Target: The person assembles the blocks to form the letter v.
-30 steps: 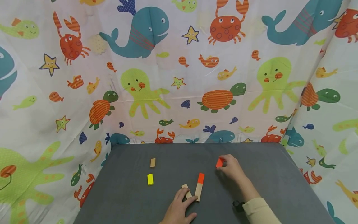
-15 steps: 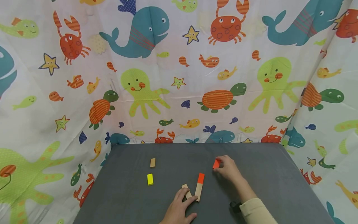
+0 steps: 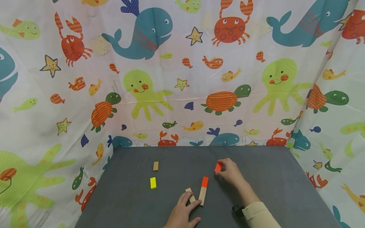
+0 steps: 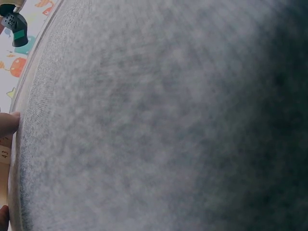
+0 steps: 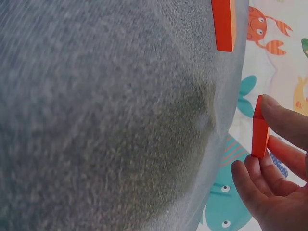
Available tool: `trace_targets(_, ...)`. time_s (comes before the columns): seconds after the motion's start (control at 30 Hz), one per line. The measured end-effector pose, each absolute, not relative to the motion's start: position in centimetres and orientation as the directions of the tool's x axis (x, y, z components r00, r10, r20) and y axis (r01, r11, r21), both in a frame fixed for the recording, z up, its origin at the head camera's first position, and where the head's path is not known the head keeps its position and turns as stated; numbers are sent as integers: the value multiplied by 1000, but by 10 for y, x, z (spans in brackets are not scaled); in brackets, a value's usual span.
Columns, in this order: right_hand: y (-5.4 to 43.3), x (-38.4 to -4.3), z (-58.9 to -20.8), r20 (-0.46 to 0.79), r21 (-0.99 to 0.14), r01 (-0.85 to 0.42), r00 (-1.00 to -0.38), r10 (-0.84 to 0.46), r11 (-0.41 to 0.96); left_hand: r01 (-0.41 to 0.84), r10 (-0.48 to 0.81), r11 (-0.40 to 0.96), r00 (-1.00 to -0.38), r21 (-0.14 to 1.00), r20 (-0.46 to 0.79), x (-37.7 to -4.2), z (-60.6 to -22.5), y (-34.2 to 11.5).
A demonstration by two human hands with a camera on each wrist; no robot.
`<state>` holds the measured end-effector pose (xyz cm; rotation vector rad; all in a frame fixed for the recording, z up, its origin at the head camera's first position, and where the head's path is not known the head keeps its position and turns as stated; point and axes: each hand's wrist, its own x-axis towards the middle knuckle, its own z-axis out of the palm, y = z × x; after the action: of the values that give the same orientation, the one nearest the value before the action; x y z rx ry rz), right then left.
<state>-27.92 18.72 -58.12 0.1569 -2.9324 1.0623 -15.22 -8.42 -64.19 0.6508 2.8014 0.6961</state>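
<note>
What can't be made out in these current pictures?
Head view: part of a tan rectangular wooden block, hidden by fingers of the left hand.
Head view: part of the red rectangular block, covered by the right hand.
Left wrist view: most of the left hand, cut off by the left edge; the grey fabric surface at right, blurred in shadow.
Right wrist view: part of a second red rectangular block, cut off by the top edge.

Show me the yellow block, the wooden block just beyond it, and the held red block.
Yellow block [image 3: 153,182]: head view, on its top face.
Wooden block [image 3: 155,166]: head view, on its top face.
Held red block [image 5: 260,135]: right wrist view, on a face toward the camera.
</note>
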Motion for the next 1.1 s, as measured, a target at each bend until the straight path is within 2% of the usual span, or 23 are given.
trace_targets(1.1, 163, -282, -585, 42, -632, -129, -990, -132, 764, 382, 459, 786, -887, 486, -45, -153, -643, -84)
